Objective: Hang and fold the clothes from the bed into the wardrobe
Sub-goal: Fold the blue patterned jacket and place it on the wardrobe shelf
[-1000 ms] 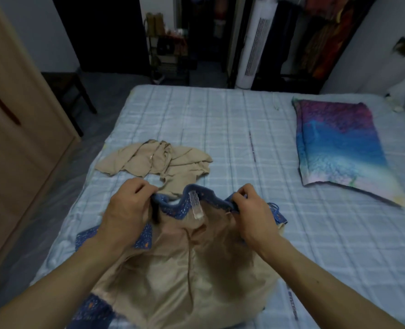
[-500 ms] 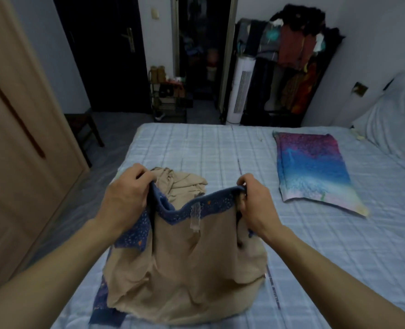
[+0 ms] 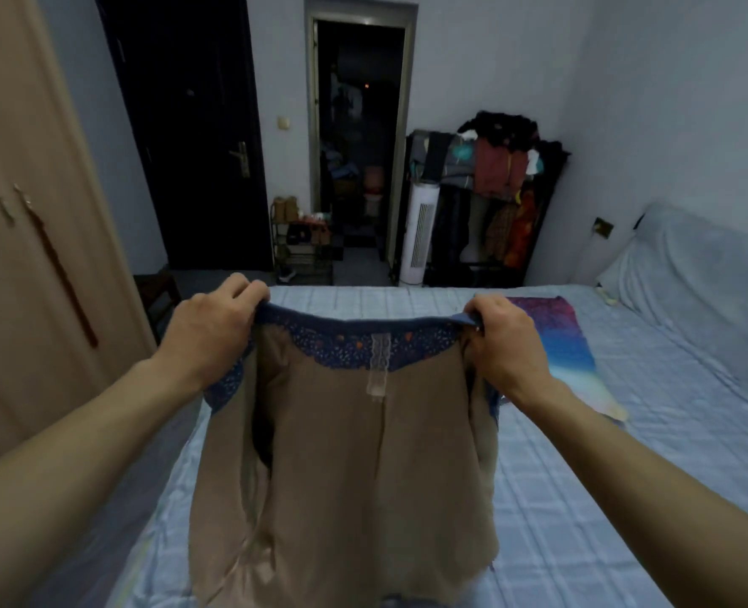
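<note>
Tan garment (image 3: pixel 341 454) with blue trim is held up above the bed (image 3: pixel 604 476). Its top band is gripped at either end, fingers of left hand (image 3: pixel 214 331) and right hand (image 3: pixel 501 344) curled over it. Judged light, soft, limp; best taken at the band corners.

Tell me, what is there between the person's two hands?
In the head view, the blue dotted top edge of the tan garment stretches between the left hand and the right hand, which grip its ends; a pale lace strip hangs midway.
</note>
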### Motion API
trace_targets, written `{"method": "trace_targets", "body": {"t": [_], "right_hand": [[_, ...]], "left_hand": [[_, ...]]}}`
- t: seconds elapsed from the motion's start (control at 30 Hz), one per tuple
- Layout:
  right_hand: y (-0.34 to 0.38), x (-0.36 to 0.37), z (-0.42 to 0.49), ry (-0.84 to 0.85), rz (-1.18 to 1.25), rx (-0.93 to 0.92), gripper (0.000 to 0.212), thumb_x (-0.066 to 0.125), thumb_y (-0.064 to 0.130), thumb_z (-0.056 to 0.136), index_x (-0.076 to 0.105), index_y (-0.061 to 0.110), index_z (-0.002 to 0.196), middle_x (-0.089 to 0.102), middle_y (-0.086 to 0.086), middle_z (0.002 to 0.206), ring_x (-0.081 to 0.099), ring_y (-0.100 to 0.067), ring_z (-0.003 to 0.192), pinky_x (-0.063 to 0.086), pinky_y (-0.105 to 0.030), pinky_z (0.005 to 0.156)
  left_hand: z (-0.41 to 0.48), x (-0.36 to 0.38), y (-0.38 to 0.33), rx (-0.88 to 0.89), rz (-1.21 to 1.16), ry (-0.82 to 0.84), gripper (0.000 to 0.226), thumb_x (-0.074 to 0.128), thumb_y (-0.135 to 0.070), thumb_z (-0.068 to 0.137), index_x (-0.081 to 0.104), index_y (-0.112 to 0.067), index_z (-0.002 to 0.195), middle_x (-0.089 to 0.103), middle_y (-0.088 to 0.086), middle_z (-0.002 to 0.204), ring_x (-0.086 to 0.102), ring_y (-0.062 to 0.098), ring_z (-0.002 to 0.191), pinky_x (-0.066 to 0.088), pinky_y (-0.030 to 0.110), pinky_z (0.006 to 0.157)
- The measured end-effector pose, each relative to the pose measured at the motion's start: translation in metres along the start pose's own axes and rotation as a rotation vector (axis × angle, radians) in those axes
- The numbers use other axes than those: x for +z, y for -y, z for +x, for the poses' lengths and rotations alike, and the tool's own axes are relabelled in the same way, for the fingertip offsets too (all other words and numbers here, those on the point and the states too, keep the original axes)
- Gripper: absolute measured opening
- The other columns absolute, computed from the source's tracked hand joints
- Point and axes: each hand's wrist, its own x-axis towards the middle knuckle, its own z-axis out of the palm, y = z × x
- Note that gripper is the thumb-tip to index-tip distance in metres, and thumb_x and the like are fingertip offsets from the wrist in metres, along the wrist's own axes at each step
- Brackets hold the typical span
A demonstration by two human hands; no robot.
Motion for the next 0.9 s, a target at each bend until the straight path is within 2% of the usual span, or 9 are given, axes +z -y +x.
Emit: {"method": "trace_targets", "body": {"t": [0.23,0.4,0.6,0.73,0.83,0.9], "right_hand": [[0.004,-0.077,-0.005,-0.105,-0.008,-0.014,0.008,0.060,0.002,0.083,0.060,0.010,0.087,0.054,-0.010,0.086,0.054,-0.031,0.074,0.049,-0.046,0.065],[-0.004,-0.116,-0.023,-0.079,-0.050,-0.016,0.012,0.062,-0.002,0.082,0.065,0.008,0.087,0.056,-0.009,0.084,0.055,-0.029,0.075,0.046,-0.038,0.065],[-0.011,-0.120,-0.058,0.117,-0.139,0.113,0.003,0.058,0.013,0.081,0.056,0.015,0.081,0.063,-0.015,0.083,0.060,-0.036,0.079,0.050,-0.041,0.063],[-0.009,-0.109,-0.081,0.246,-0.144,0.228,0.009,0.058,0.017,0.083,0.060,0.009,0.086,0.062,-0.019,0.090,0.060,-0.039,0.086,0.051,-0.041,0.068],[-0.001,-0.100,-0.096,0.323,-0.065,0.284,0.012,0.058,0.013,0.082,0.065,0.003,0.081,0.065,-0.018,0.083,0.062,-0.037,0.084,0.053,-0.040,0.068],[0.007,-0.094,-0.102,0.378,-0.015,0.325,0.018,0.061,0.013,0.081,0.062,0.002,0.067,0.064,-0.017,0.072,0.063,-0.034,0.079,0.049,-0.035,0.063]], "left_hand": [[-0.004,-0.071,-0.017,0.068,0.058,-0.153,0.007,0.057,-0.013,0.096,0.053,-0.012,0.101,0.053,0.008,0.083,0.053,0.034,0.050,0.040,0.035,0.041],[-0.010,-0.103,-0.038,-0.009,0.075,-0.132,0.009,0.055,-0.024,0.097,0.053,-0.016,0.095,0.063,0.005,0.079,0.061,0.034,0.061,0.047,0.040,0.049],[-0.027,-0.107,-0.089,-0.055,-0.042,0.054,0.015,0.055,-0.024,0.096,0.043,-0.025,0.086,0.052,-0.003,0.070,0.051,0.021,0.063,0.045,0.038,0.057],[-0.045,-0.090,-0.112,-0.154,-0.076,0.155,0.012,0.056,-0.027,0.092,0.046,-0.023,0.085,0.058,0.004,0.072,0.057,0.027,0.068,0.051,0.043,0.062],[-0.055,-0.081,-0.131,-0.270,-0.217,0.201,0.011,0.059,-0.028,0.088,0.051,-0.025,0.082,0.060,0.006,0.077,0.059,0.029,0.073,0.055,0.044,0.066],[-0.059,-0.077,-0.148,-0.336,-0.281,0.233,0.011,0.061,-0.027,0.087,0.054,-0.025,0.079,0.062,0.006,0.082,0.059,0.028,0.079,0.055,0.043,0.070]]}}
